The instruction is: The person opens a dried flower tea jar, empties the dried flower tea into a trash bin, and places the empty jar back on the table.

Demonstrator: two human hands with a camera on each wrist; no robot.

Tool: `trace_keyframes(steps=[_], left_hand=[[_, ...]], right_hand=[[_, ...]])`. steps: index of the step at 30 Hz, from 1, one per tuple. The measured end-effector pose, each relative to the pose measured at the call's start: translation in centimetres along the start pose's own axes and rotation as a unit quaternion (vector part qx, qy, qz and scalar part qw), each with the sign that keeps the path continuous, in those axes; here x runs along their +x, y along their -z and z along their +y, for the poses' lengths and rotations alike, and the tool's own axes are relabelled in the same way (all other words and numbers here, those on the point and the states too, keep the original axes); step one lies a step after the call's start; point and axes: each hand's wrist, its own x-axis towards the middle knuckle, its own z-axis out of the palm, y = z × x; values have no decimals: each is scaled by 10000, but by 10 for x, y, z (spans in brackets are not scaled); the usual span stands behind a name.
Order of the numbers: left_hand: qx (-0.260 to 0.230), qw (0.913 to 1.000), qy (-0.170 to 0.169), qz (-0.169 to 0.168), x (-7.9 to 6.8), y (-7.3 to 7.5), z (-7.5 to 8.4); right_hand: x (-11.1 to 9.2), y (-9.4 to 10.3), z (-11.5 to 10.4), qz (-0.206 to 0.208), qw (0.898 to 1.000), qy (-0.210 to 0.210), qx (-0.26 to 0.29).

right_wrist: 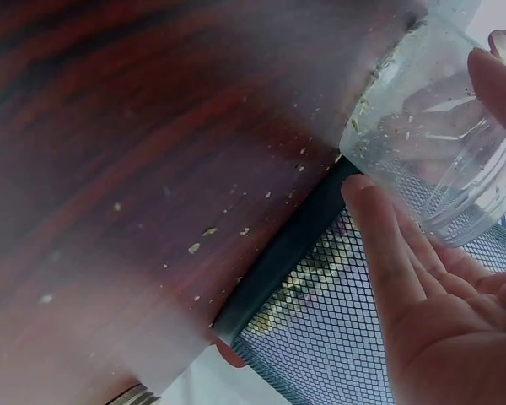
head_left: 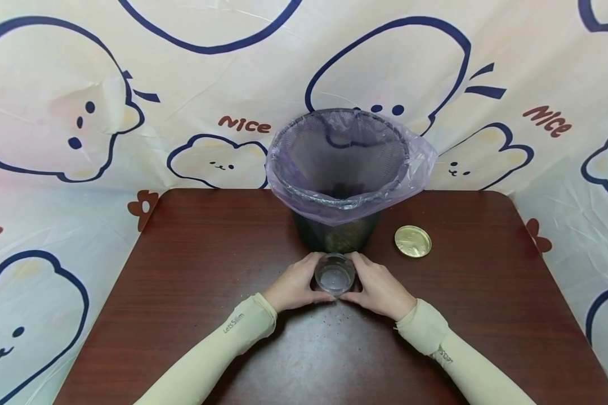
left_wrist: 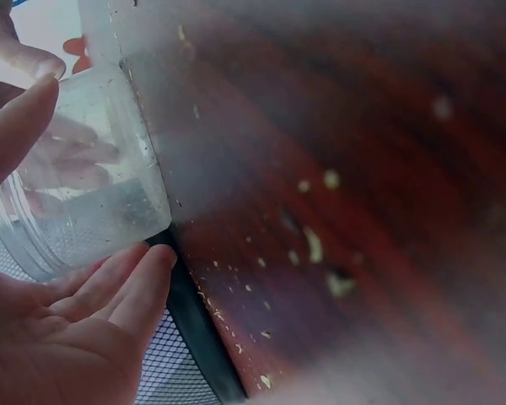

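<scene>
A clear plastic jar (head_left: 334,277) stands upright, mouth up, on the table just in front of the mesh bin. My left hand (head_left: 295,284) holds its left side, thumb on the near side and fingers toward the bin. Mirroring it, my right hand (head_left: 383,288) holds the right side. Both wrist views show the jar's see-through wall, and small pale flakes cling to it low down in the right wrist view. Behind the jar rises the dark mesh bin (head_left: 311,232), lined with a thin purple bag (head_left: 419,160).
A round gold lid (head_left: 412,241) lies on the table to the right of the bin. Small crumbs (right_wrist: 194,248) are scattered over the brown table (head_left: 192,292) around the jar. A patterned curtain (head_left: 223,90) hangs behind and at both sides.
</scene>
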Motion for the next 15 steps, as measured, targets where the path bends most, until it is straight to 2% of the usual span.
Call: trace_keyframes(steps=[9, 15], left_hand=[[62, 9999, 33, 138, -4, 3, 0], [130, 9997, 41, 178, -13, 16, -3]], right_hand=[[-5, -1, 0, -173, 9996, -203, 39], [-7, 3, 2, -228, 9994, -235, -82]])
